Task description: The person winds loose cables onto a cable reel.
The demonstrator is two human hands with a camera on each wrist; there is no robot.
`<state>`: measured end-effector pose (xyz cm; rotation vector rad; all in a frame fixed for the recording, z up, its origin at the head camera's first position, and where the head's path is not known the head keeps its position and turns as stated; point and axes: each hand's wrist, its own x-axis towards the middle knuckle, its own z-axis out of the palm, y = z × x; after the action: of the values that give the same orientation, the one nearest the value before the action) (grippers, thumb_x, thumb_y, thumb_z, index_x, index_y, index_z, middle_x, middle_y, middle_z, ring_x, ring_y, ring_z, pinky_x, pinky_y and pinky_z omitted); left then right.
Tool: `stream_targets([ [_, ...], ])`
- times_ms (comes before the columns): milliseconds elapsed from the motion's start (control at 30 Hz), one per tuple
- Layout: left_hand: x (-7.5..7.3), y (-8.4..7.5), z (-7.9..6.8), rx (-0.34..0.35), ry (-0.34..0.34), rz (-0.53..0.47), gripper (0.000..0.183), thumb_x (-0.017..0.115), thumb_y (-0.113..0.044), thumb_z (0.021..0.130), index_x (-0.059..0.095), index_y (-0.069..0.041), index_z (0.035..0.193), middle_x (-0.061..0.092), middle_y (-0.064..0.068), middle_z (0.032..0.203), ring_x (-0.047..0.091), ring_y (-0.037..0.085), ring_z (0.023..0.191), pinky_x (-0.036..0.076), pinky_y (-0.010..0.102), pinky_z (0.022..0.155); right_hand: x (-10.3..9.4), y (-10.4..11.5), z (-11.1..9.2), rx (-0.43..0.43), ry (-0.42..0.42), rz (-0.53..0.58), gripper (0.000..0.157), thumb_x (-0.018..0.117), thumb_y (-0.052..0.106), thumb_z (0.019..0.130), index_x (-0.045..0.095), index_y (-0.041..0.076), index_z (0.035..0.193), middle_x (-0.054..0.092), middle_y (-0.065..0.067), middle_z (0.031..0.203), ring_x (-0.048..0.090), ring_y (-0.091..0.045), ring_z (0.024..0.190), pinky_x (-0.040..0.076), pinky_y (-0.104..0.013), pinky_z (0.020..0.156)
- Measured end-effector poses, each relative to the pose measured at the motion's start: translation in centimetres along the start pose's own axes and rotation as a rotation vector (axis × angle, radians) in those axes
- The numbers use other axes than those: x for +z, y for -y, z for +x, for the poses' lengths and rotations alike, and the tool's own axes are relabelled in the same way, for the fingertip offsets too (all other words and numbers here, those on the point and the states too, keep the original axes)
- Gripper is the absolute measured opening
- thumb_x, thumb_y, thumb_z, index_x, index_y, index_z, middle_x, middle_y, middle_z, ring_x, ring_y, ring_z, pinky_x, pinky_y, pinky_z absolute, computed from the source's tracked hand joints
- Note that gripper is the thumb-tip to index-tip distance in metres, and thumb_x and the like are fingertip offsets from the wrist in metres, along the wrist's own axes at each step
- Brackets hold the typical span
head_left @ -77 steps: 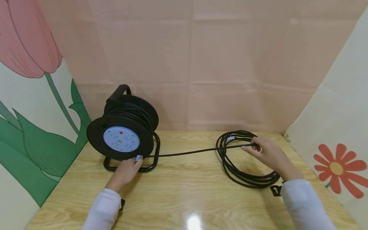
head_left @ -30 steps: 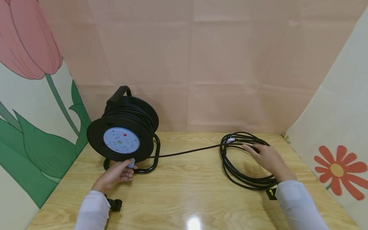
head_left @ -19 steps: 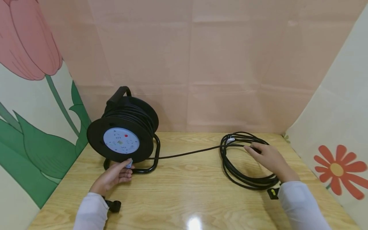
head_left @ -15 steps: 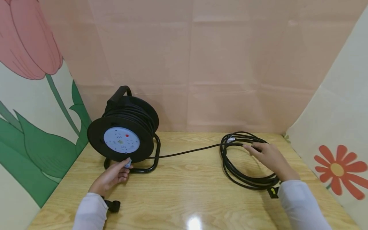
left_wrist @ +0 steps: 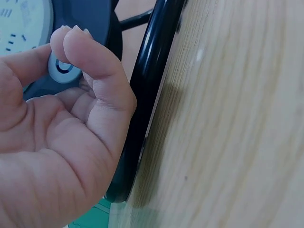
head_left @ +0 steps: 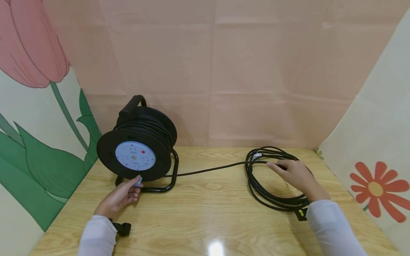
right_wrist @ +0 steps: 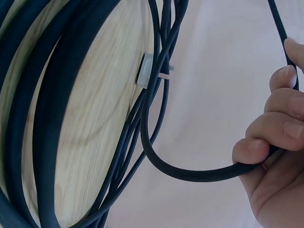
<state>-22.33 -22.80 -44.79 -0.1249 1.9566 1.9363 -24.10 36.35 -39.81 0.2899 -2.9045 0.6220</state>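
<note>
A black cable reel (head_left: 107, 153) with a pale blue socket disc (head_left: 135, 155) stands at the table's left. At the lower rim of its face, my left hand (head_left: 119, 199) pinches the light blue crank knob (head_left: 138, 181); the left wrist view shows the thumb and curled fingers around that knob (left_wrist: 61, 75). Black cable (head_left: 211, 169) runs from the drum across to my right hand (head_left: 298, 176), above a loose coil (head_left: 278, 205). Seen from the right wrist, the fingers of this hand (right_wrist: 285, 128) curl around the cable (right_wrist: 199, 175).
The reel's black tubular stand (head_left: 174, 170) rests on the wooden table (head_left: 205, 213). A pale tag or plug-like piece (head_left: 257, 155) lies among the coil's loops. A pinkish sheet (head_left: 211, 71) hangs behind, with flower-printed panels (head_left: 368, 124) at the sides.
My left hand and the knob have moved left along the reel's lower rim. The socket disc has turned, its red button shifting right. The right hand still holds the cable, having moved only slightly.
</note>
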Motion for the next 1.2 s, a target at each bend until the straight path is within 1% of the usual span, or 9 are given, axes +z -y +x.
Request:
stream_targets([
  [333, -0.6, -0.1, -0.1, 0.000, -0.033, -0.023, 0.044, 0.046, -0.046, 0.106, 0.063, -0.007, 0.095, 0.054, -0.003, 0.077, 0.050, 0.006, 0.066, 0.048, 0.020, 0.061, 0.4, 0.4, 0.3, -0.051, -0.032, -0.037, 0.053, 0.050, 0.061, 0.099, 0.044, 0.019, 0.067, 0.033, 0.004, 0.057, 0.030, -0.014, 0.051, 0.031, -0.032, 0.054],
  [433, -0.8, -0.1, -0.1, 0.002, -0.032, -0.036, 0.043, 0.045, -0.045, 0.106, 0.062, -0.007, 0.094, 0.053, -0.004, 0.076, 0.049, 0.005, 0.065, 0.047, 0.019, 0.060, 0.6, 0.5, 0.2, -0.054, -0.022, -0.056, 0.051, 0.050, 0.061, 0.099, 0.049, 0.021, 0.068, 0.035, 0.005, 0.058, 0.033, -0.014, 0.053, 0.032, -0.033, 0.055],
  [533, -0.9, -0.2, -0.2, 0.011, -0.032, -0.046, 0.042, 0.044, -0.044, 0.107, 0.062, -0.008, 0.093, 0.053, -0.004, 0.075, 0.048, 0.005, 0.063, 0.047, 0.019, 0.059, 0.7, 0.5, 0.2, -0.055, -0.006, -0.079, 0.048, 0.050, 0.062, 0.098, 0.059, 0.022, 0.074, 0.045, 0.004, 0.061, 0.042, -0.015, 0.057, 0.037, -0.037, 0.059],
  [667, -1.0, -0.3, -0.3, 0.021, -0.034, -0.063, 0.042, 0.043, -0.043, 0.107, 0.060, -0.009, 0.091, 0.052, -0.004, 0.074, 0.048, 0.004, 0.062, 0.046, 0.019, 0.058, 0.9, 0.6, 0.1, -0.050, 0.001, -0.099, 0.052, 0.050, 0.064, 0.097, 0.076, 0.019, 0.099, 0.071, -0.003, 0.088, 0.065, -0.023, 0.078, 0.050, -0.051, 0.072],
  [800, -1.2, -0.3, -0.5, 0.022, -0.025, -0.095, 0.041, 0.040, -0.041, 0.108, 0.058, -0.010, 0.088, 0.050, -0.005, 0.073, 0.047, 0.004, 0.062, 0.046, 0.019, 0.058, 1.1, 0.8, 0.0, -0.052, 0.000, -0.118, 0.061, 0.050, 0.065, 0.097, 0.074, 0.014, 0.119, 0.073, -0.009, 0.109, 0.069, -0.031, 0.091, 0.050, -0.060, 0.077],
  [900, -1.5, -0.2, -0.6, 0.022, -0.023, -0.128, 0.041, 0.038, -0.041, 0.109, 0.055, -0.011, 0.087, 0.048, -0.005, 0.073, 0.046, 0.004, 0.062, 0.045, 0.019, 0.059, 1.2, 1.1, 0.0, -0.048, 0.012, -0.138, 0.057, 0.048, 0.068, 0.096, 0.076, 0.018, 0.098, 0.069, -0.002, 0.083, 0.063, -0.022, 0.071, 0.049, -0.049, 0.065],
  [1000, -1.8, -0.2, -0.7, 0.034, -0.019, -0.163, 0.041, 0.037, -0.041, 0.109, 0.054, -0.011, 0.087, 0.047, -0.005, 0.073, 0.045, 0.004, 0.062, 0.044, 0.019, 0.059, 1.4, 1.3, 0.0, -0.047, 0.009, -0.152, 0.054, 0.047, 0.070, 0.095, 0.059, 0.023, 0.073, 0.046, 0.005, 0.061, 0.044, -0.015, 0.056, 0.034, -0.037, 0.054],
  [1067, -1.9, -0.2, -0.7, 0.046, -0.013, -0.184, 0.041, 0.035, -0.041, 0.109, 0.053, -0.012, 0.087, 0.046, -0.005, 0.073, 0.044, 0.004, 0.062, 0.043, 0.019, 0.059, 1.5, 1.3, 0.1, -0.052, 0.007, -0.149, 0.055, 0.047, 0.071, 0.094, 0.047, 0.023, 0.067, 0.034, 0.006, 0.058, 0.034, -0.014, 0.052, 0.026, -0.034, 0.052],
  [1200, -2.2, -0.1, -0.7, 0.064, -0.004, -0.230, 0.041, 0.034, -0.040, 0.110, 0.053, -0.012, 0.087, 0.046, -0.005, 0.073, 0.044, 0.004, 0.061, 0.043, 0.019, 0.058, 1.7, 1.4, 0.1, -0.079, -0.004, -0.157, 0.055, 0.050, 0.071, 0.093, 0.041, 0.024, 0.065, 0.032, 0.008, 0.057, 0.030, -0.012, 0.052, 0.023, -0.032, 0.051],
])
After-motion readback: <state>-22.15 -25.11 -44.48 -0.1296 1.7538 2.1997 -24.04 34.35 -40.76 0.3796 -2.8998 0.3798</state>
